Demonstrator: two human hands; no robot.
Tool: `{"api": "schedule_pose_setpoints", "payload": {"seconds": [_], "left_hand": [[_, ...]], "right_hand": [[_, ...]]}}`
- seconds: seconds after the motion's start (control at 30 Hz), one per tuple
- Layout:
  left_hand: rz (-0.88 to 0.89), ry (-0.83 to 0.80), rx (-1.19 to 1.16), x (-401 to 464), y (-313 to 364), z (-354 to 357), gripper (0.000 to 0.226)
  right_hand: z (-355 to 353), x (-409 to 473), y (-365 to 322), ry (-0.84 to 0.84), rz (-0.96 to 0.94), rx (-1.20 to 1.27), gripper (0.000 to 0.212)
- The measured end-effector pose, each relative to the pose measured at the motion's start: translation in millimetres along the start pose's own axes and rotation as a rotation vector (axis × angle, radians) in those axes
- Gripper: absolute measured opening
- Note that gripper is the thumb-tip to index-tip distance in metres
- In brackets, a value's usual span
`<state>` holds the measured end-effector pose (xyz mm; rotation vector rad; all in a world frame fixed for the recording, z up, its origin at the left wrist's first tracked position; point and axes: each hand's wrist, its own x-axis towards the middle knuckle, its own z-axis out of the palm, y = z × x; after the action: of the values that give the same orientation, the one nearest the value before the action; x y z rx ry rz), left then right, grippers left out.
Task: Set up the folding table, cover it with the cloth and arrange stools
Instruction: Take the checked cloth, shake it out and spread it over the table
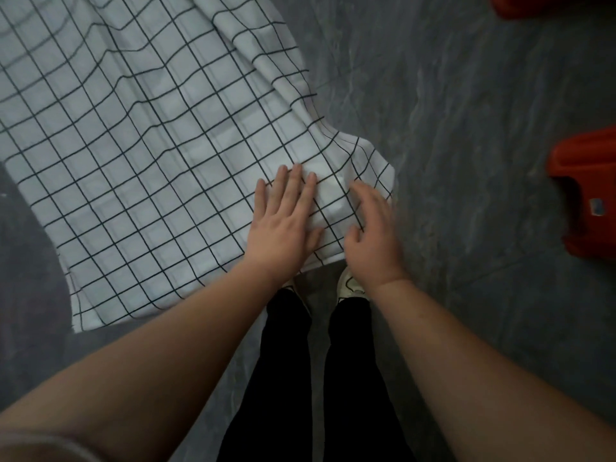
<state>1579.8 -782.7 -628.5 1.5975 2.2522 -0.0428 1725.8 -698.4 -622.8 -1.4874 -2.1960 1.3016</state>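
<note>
A white cloth (140, 155) with a black grid covers the table, which is hidden beneath it. The cloth lies wrinkled and hangs over the near edge and the right corner. My left hand (283, 221) rests flat on the cloth near that corner, fingers straight. My right hand (373, 235) is just right of it at the corner, fingers loosely bent and touching the cloth; it is slightly blurred. A red stool (586, 191) stands on the floor at the right edge. Part of another red stool (553, 5) shows at the top right.
Grey marbled floor (450, 111) surrounds the table on the right and in front. My legs in black trousers and white shoes (350, 285) stand right at the table's near corner.
</note>
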Motion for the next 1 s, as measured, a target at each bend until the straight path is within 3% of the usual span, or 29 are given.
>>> {"api": "schedule_pose_setpoints", "payload": {"seconds": [0.1, 0.23, 0.33, 0.43, 0.57, 0.7, 0.77, 0.87, 1.0], "left_hand": [[-0.032, -0.004, -0.013, -1.5, -3.8, 0.6, 0.083], [-0.066, -0.037, -0.029, 0.4, -7.0, 4.4, 0.081], [-0.075, -0.049, -0.019, 1.7, -4.9, 7.6, 0.082], [-0.089, -0.046, -0.034, 1.6, -4.1, 7.4, 0.082], [-0.091, -0.053, -0.053, 2.2, -4.5, 5.1, 0.082], [-0.078, -0.026, -0.059, -0.8, -2.1, 3.6, 0.083], [-0.062, 0.014, -0.079, -3.9, 2.2, 2.0, 0.082], [-0.05, 0.041, -0.104, -9.6, 9.1, 1.9, 0.079], [-0.05, 0.034, -0.135, -11.5, 15.4, 0.3, 0.079]], "right_hand": [[1.9, 18.8, -7.1, -0.191, -0.115, -0.17, 0.087], [-4.5, 39.5, -6.8, -0.347, 0.028, -0.29, 0.098], [-4.4, 38.0, -2.4, -0.402, 0.119, -0.351, 0.086], [0.2, 34.6, 7.3, -0.316, 0.181, -0.253, 0.061], [10.7, 26.5, 25.8, -0.193, 0.466, 0.066, 0.06], [17.0, 25.0, 35.8, 0.02, 0.976, 0.431, 0.029], [16.0, 24.0, 29.5, -0.019, 1.198, 0.832, 0.031], [11.8, 20.6, 29.6, -0.135, 1.255, 1.126, 0.054], [-1.3, 10.4, 34.8, -0.264, 1.152, 1.493, 0.063]]}}
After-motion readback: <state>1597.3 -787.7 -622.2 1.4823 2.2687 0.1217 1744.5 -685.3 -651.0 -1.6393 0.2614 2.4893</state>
